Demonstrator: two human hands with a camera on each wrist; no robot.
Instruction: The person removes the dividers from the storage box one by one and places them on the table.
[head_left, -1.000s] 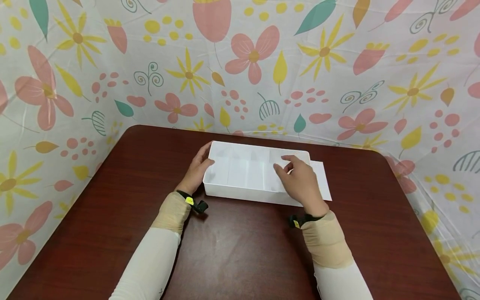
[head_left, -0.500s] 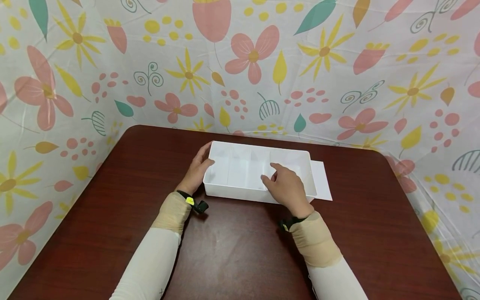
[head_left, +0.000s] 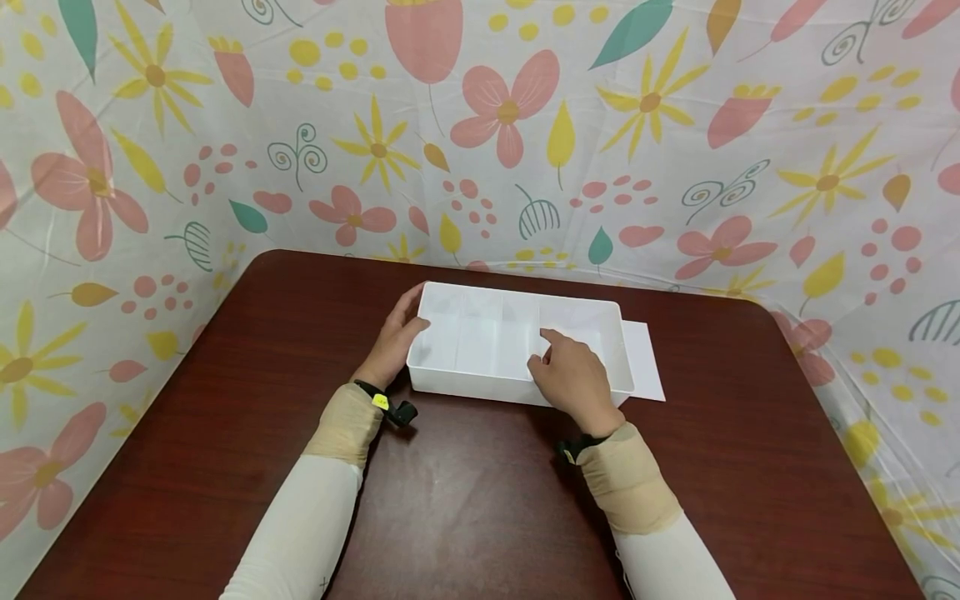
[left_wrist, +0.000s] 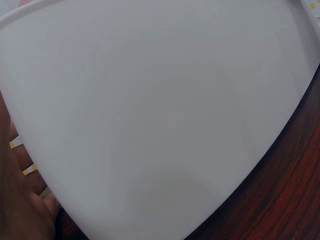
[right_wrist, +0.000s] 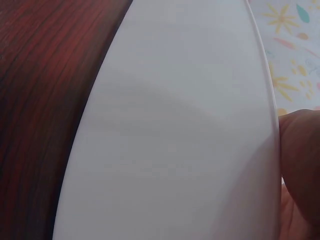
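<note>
A white plastic box [head_left: 472,384], split inside by upright dividers [head_left: 498,333], stands on the dark red-brown table. At its left end my left hand [head_left: 388,343] grips it, thumb over the rim and fingers along the outer end wall. In the left wrist view the box wall [left_wrist: 150,110] fills most of the picture, with part of the left hand [left_wrist: 30,200] at the lower left. My right hand [head_left: 576,373] reaches over the front rim, thumb and index finger apart and bent beside the right-hand divider; whether they touch it is unclear. The right wrist view shows the front wall [right_wrist: 170,130].
A flat white sheet [head_left: 645,362] sticks out from behind or under the box's right end. The table [head_left: 457,500] extends toward me and to both sides. A flower-patterned cloth [head_left: 420,208] hangs close behind the table and along its sides.
My right hand has moved left over the box, from the right compartment to the divider beside it, and has nearly stopped in the last half second. The left hand and the box have stayed put.
</note>
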